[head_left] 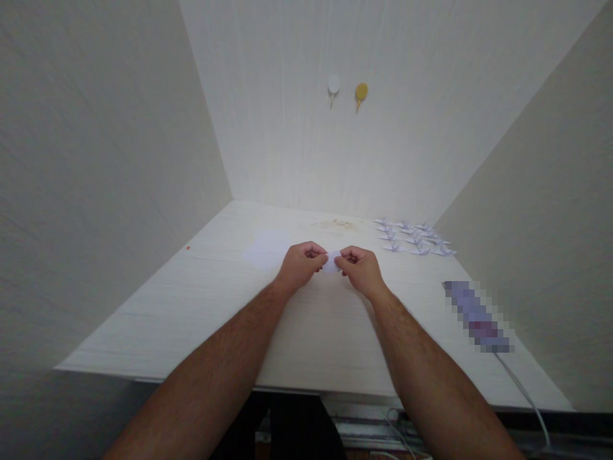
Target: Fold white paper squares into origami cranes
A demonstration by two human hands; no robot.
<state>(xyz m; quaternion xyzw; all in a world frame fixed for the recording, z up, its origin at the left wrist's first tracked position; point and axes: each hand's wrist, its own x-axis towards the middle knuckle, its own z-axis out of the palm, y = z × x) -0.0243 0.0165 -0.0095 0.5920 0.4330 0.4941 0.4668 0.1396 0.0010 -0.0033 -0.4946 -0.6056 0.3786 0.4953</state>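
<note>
Between my two hands is a small piece of white paper (331,262), held above the middle of the table. My left hand (305,263) pinches its left edge between thumb and fingers. On the other side, my right hand (357,265) grips the right edge in the same way. The paper's folds are too small to make out. Just left of my left hand lies a pale white sheet of paper (262,249), flat on the table.
Several folded white paper cranes (414,237) stand in rows at the table's back right. A blurred-out flat device (476,316) with a white cable (524,390) lies near the right edge. Walls enclose the white table (191,319); two hooks, white (334,85) and yellow (361,92), hang behind.
</note>
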